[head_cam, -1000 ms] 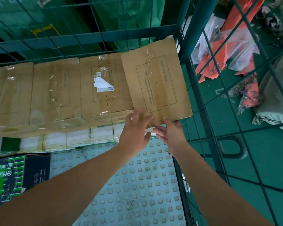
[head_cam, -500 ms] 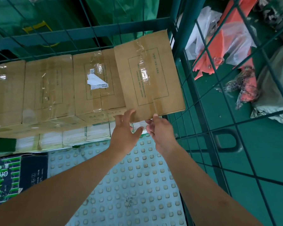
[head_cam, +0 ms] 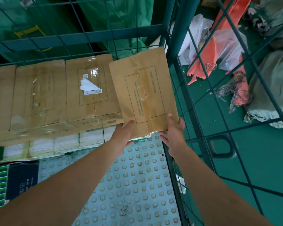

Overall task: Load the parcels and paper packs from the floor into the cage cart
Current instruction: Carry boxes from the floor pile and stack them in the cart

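At the far left, a dark printed carton lies low on the cart floor, glossy with green stripes. Beside it runs a row of brown kraft-wrapped paper packs, flat-topped, glazed with wrinkled clear tape; below them white reams show their banded ends. One pack carries a torn white label. The cart deck is pale plastic studded with raised bumps.

The left hand grips the near edge of the tilted pack, thumb on top and fingers seemingly underneath. The right hand holds the near right corner the same way, thumb on the taped paper, fingers spread below. This pack sits at the row's right end, overlapping its neighbour's edge and raised at the front, close to the green corner post of the cage cart.

Risks, as I judge them: the slick tape may let the pack slide off the thumbs; its corner may catch the wire mesh or the post; pushed in crooked, it could ride up on the neighbour rather than seat flat, or nudge the row out of line. The right fingers could be pinched between pack and cage.

Beyond the mesh, crumpled clear plastic, orange sheets and a grey sack lie on the green floor.
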Motion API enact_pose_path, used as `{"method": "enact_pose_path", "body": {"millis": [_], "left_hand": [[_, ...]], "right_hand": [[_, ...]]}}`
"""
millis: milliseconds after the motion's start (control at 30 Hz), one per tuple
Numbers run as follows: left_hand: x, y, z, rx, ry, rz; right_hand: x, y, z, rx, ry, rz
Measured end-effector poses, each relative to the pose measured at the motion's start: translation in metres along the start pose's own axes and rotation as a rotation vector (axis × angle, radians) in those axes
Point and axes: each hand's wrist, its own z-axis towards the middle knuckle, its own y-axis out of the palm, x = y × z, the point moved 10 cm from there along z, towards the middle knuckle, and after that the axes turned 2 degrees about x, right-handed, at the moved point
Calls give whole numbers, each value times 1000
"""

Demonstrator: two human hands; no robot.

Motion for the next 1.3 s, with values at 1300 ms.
{"method": "enact_pose_path", "body": {"millis": [1300], "left_hand": [[57,0,-7,54,568,986]], "right_hand": [[-14,77,49,-48,-67,-422]]}}
